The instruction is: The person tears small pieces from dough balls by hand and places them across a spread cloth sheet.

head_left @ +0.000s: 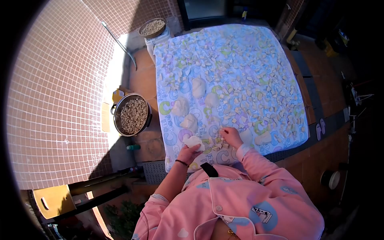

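My left hand (189, 153), with a dark bracelet at its wrist, is closed on a flat white piece of dough (193, 142) near the front left of the patterned cloth (170, 146). To its right, my right hand (231, 136) is held low over the cloth, fingers pinched together; what lies between the fingertips is too small to make out. Small pale pieces (217, 146) lie between and below the hands. Beyond the left hand rest several larger pale lumps, one of them (189, 122) close by. Many small cut pieces (256, 90) are spread over the cloth's back and right.
A metal pot (133, 115) of pale round pieces stands on the floor at the left. Another filled bowl (153, 28) sits on a white stand at the back left. Pink slippers (320, 129) lie at the right, and a tiled wall (64, 92) rises at the left.
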Demonstrator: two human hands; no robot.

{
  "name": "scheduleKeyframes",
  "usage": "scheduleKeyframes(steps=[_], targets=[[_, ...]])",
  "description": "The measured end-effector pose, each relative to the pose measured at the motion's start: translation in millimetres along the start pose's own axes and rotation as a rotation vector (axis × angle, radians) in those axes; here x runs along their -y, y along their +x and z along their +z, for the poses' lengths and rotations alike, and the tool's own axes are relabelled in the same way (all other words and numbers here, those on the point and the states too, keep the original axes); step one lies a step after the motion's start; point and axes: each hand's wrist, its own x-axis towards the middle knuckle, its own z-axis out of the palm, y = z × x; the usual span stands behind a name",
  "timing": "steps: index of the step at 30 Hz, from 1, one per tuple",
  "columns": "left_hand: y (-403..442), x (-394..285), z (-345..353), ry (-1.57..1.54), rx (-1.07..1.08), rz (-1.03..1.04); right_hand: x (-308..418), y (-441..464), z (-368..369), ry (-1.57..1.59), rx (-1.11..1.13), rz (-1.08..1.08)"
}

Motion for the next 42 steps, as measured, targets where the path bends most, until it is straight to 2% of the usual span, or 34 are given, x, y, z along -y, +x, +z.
scheduleKeyframes(steps=[4,6,10,12,16,18,24,33,39,42], targets=[[-2.0,1.7,1.9,-0.011,0.017,0.010,2.3,-3.9,12.9,-0.094,-0.033,-0.087],[-1.9,2.4,2.6,-0.006,0.019,0.012,3.4,-4.8,16.9,-0.302,0.043,-0.142],[0.1,3.4,1.4,-0.048,0.018,-0.009,5.4,-11.2,21.5,-0.446,-0.002,-0.235],[-0.5,4.2,0.7,-0.053,0.003,-0.012,10.4,-14.0,21.2,-0.386,-0.117,-0.262],[-2.1,3.9,1.5,-0.113,0.030,0.006,29.8,-18.9,16.9,-0.352,-0.118,-0.246],[-2.3,4.3,3.6,-0.123,0.056,0.014,45.9,-22.5,18.7,0.091,0.322,0.011],[-1.9,7.6,3.1,-0.109,0.062,0.066,56.3,-30.1,31.5,0.385,0.396,0.146],[-5.8,16.2,-11.3,-0.117,0.092,0.021,57.4,-29.8,30.5,0.469,0.516,0.288],[-8.0,13.2,-19.9,-0.152,0.084,0.026,60.2,-20.0,32.2,0.511,0.619,0.296],[-7.3,12.1,-26.1,-0.190,0.081,0.018,67.8,-15.7,30.3,0.488,0.551,0.280]])
